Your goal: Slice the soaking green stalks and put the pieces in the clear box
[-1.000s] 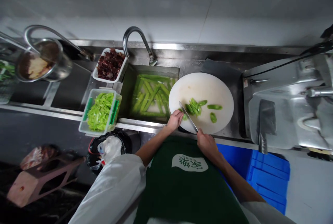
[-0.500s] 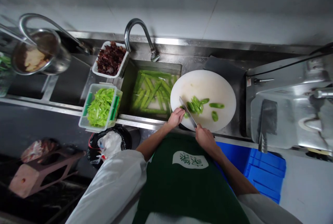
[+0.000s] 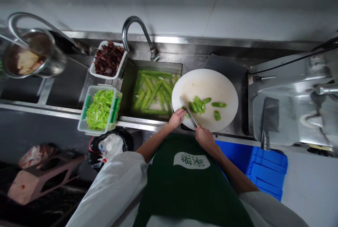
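Currently at the board: the round white cutting board [image 3: 208, 86] is the landmark; it lies on the steel counter just right of the sink basin [image 3: 126, 89].
Right hand: the right hand [image 3: 204, 137] is closed around the handle of the knife [image 3: 188, 107] at the board's near edge, the blade slanting up and left across the board.
Left hand: the left hand [image 3: 177, 118], fingers curled, presses down on a green stalk piece [image 3: 186, 115] at the board's near-left edge, touching the blade's left side.
Cut so far: a small heap of slanted green slices [image 3: 198, 104] sits just right of the blade, with loose slices [image 3: 218, 109] further right on the board.
Already stored: a clear tub of sliced greens [image 3: 99, 109], well left of the board beyond the sink, looks nearly full.
Left to do: many whole green stalks [image 3: 153, 91] lie in water in the sink, just left of the board; judging by that, a good share remains uncut.
Nearby: a tray of dark red pieces [image 3: 108, 60] stands behind the tub; a cleaver [image 3: 268, 121] rests well right of the board.
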A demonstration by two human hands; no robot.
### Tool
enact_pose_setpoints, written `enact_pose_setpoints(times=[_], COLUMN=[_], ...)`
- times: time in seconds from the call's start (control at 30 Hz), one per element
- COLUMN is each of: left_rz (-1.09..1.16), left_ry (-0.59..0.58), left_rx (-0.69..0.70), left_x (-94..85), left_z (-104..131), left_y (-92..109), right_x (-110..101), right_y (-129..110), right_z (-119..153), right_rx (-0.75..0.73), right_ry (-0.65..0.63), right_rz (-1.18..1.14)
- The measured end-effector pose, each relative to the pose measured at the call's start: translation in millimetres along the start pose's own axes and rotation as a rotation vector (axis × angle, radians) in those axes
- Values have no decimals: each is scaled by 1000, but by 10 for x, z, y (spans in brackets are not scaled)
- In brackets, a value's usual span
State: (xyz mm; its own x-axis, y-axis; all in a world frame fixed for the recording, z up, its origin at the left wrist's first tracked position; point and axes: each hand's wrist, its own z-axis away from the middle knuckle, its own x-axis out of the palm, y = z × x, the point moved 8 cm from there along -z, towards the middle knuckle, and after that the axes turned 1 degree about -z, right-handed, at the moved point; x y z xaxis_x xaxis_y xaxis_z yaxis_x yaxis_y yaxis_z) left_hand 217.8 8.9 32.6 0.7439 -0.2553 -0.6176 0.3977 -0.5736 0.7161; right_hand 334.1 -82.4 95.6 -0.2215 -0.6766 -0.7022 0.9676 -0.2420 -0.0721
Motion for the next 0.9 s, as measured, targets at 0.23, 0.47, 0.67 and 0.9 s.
enact_pose_setpoints(times=[0.23,0.47,0.67,0.9], left_rz=[24,0,-24,-20], left_ry=[6,-35,-62,-49], left_rx=[-1,70,95,106], left_x=[-10,-4,6,-9], left_z=[10,65,56,55], left_y=[-11,-77,-70,-60], right_x=[1,75,71,40], right_y=[-44,-49,-37,-54], right_z=[-18,-81,-19,-35], right_rx=[-6,-10,-14,-33], right_ry=[21,15,10,30], right_rz=[0,-17,-14,-28])
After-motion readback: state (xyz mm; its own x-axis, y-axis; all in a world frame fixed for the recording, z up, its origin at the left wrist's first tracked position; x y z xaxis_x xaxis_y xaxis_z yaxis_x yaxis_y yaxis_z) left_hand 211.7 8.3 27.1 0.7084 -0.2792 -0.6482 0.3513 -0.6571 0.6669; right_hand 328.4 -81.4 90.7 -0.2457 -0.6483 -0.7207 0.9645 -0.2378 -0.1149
